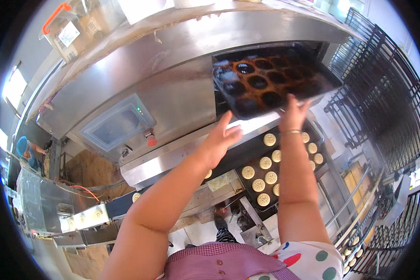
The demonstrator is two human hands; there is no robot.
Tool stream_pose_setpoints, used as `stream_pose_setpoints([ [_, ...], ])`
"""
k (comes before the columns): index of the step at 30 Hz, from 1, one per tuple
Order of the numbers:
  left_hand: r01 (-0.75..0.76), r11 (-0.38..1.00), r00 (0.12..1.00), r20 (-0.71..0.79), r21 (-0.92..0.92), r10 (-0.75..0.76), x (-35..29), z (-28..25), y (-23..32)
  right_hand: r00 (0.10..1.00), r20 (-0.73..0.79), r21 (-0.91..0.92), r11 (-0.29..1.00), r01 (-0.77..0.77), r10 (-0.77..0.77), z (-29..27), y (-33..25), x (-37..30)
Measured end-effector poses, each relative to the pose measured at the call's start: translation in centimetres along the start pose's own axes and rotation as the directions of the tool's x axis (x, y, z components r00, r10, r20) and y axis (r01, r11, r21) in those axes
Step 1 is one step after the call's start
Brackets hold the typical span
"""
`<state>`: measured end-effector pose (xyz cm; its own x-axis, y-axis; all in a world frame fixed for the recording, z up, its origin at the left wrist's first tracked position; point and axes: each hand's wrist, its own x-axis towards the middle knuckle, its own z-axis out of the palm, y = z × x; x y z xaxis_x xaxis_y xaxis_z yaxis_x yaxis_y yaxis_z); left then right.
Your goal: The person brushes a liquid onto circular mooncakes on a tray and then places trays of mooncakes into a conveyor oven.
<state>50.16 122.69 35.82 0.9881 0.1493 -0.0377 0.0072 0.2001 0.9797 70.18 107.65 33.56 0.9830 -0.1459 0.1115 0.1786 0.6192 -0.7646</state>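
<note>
A dark, oily baking tray (259, 83) with rows of round black marks and brown residue sits tilted at the opening of a steel machine. My right hand (294, 114) grips its near edge, thumb on top. Just off the tray's near left corner, my left hand (219, 142) is open, fingers apart and holding nothing. Below my hands, pale round cakes with stamped tops (270, 177) lie in rows on another dark tray (247, 186). My right forearm hides part of them.
The machine's steel front carries a screen panel (112, 122) and a red button (150, 140). A conveyor belt (119, 205) runs to the left. Black racks (378, 88) stand at the right. A person in a blue cap (22, 147) is at the far left. A plastic tub (70, 35) rests above.
</note>
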Motion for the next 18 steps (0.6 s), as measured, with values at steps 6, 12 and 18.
stream_pose_setpoints([
  [6,0.177,0.945,0.984,-0.059,0.276,-0.167,-10.4,-4.8,-3.7,0.955,0.078,-0.067,0.957,-0.282,0.287,10.3,8.5,2.0],
  [12,0.23,0.97,0.879,-0.443,0.075,-0.175,-26.1,-13.6,-7.7,0.726,0.393,-0.349,0.822,-0.449,0.564,10.6,9.6,9.0],
  [18,0.482,0.874,0.501,-0.801,-0.057,-0.329,-49.3,-16.5,-15.0,0.724,0.419,-0.51,0.802,-0.311,0.548,4.6,7.9,-11.5],
])
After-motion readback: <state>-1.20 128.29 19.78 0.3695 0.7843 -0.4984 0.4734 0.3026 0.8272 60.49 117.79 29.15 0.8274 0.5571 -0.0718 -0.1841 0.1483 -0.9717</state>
